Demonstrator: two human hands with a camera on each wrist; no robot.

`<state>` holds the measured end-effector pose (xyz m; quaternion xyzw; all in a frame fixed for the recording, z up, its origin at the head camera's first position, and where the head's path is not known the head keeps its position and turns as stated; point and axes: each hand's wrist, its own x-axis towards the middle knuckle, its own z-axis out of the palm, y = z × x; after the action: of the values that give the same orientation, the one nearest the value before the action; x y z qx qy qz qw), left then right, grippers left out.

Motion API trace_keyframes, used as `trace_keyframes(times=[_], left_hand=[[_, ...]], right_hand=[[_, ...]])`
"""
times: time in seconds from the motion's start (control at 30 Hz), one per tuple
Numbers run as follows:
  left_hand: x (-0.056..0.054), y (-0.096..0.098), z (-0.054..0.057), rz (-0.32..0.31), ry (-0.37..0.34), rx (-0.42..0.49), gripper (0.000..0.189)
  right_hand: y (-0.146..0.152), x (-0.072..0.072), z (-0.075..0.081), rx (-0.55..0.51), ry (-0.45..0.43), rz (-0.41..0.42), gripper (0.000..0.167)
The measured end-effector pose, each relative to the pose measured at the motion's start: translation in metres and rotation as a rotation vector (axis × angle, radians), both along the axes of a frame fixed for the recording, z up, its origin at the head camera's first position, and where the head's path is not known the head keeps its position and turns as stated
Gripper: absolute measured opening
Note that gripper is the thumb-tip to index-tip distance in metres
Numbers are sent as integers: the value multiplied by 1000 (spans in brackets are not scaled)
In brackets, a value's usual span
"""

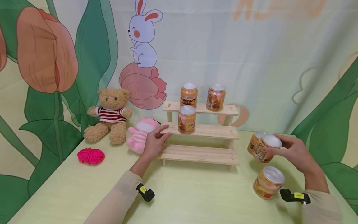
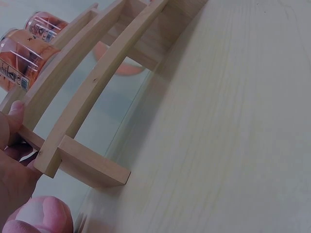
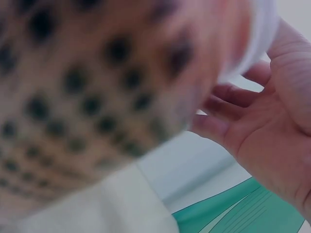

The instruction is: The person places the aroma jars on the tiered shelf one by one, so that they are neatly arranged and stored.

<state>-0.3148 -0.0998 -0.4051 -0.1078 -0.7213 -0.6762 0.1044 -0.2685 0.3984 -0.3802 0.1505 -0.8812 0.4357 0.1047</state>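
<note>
My left hand (image 1: 153, 143) grips the left end of the middle plank of a three-tier wooden display rack (image 1: 212, 131), thumb and fingers on either side of the plank's end. In my right hand (image 1: 297, 152) is an orange-brown can (image 1: 264, 151) with a silver lid, held tilted near its top. Another can (image 1: 252, 143) stands behind it, partly hidden by it. Closer to me stands a third can (image 1: 267, 186); a can (image 3: 97, 92) looms large and blurred in the right wrist view. The rack bears a can (image 1: 186, 120) on its middle tier.
Two cans, one left (image 1: 188, 94) and one right (image 1: 215, 99), stand on the top tier. A pink plush toy (image 1: 138, 140) sits beside the left hand, with a teddy bear (image 1: 112, 115) and a bright pink yarn bundle (image 1: 90, 156) farther left. A printed curtain (image 1: 265, 62) hangs behind.
</note>
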Motion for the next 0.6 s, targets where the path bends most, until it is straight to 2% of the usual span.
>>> trace_keyframes(times=[0.1,0.37,0.5,0.6], left_hand=[[5,1,6,4,2,-4,40],[7,0,8,4,4,-2,39],[6,0,6,8,-6,8,39],[-1,0,0,3,-10,17,39]], right_hand=[[-3,2,6,-16,8,-16,54],[-12,7,20,-81,34,10,47],[-19,10,27,-115,53,24,44],[-26,12,31,-130,62,32,43]])
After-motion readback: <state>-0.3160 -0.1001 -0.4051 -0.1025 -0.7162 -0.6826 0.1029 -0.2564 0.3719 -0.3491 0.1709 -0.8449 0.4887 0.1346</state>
